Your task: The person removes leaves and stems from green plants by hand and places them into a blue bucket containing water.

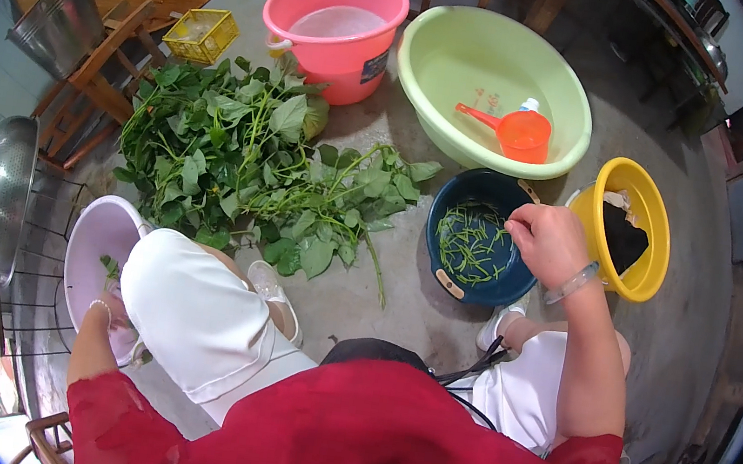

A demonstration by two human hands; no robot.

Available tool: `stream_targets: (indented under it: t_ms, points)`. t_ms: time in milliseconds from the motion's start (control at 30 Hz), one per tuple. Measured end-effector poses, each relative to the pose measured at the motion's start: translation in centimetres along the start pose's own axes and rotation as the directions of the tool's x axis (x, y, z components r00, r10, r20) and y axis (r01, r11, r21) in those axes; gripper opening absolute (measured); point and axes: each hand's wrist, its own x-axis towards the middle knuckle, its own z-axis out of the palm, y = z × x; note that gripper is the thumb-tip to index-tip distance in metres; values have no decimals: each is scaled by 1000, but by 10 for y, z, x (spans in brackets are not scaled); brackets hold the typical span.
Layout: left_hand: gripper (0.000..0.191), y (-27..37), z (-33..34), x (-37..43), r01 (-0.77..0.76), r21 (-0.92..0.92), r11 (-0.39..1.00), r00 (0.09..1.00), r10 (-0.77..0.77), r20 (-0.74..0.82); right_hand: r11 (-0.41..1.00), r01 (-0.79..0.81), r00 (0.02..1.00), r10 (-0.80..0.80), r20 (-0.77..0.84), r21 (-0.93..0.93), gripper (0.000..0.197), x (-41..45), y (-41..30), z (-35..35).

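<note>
My right hand (548, 242) is over the right rim of a dark blue basin (435, 258), its fingertips drawn together. Whether anything is between them is too small to tell. Short pieces of green stem (472, 245) lie scattered in this basin. Down at the left, my left hand (113, 311) reaches into a lilac bucket (97, 231), partly hidden behind my knee. Green leaves (110, 266) show beside that hand; its grip on them is unclear. Between the two containers, a large heap of leafy green vines (233, 157) covers the floor.
Beyond the vines stands a pink bucket (343, 73). A large pale green tub (423, 108) holds an orange dipper (523, 136). At the right is a yellow bucket (652, 262) with dark cloth (624, 240). A yellow crate (200, 37) and a metal colander (5, 205) are leftward.
</note>
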Motion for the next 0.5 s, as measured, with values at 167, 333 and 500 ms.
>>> stream_targets:
  t_ms: [167,333,500]
  points:
    - [14,38,-74,-21,-101,-47,994,968,87,-237,996,73,997,-72,-14,45,13,2,-11,-6]
    - [12,155,-151,-94,-347,136,928,680,349,-645,993,108,994,-110,21,45,14,3,-12,-2]
    - [19,296,-176,-133,-600,433,673,340,704,-623,993,117,992,-117,46,18,15,3,-12,2]
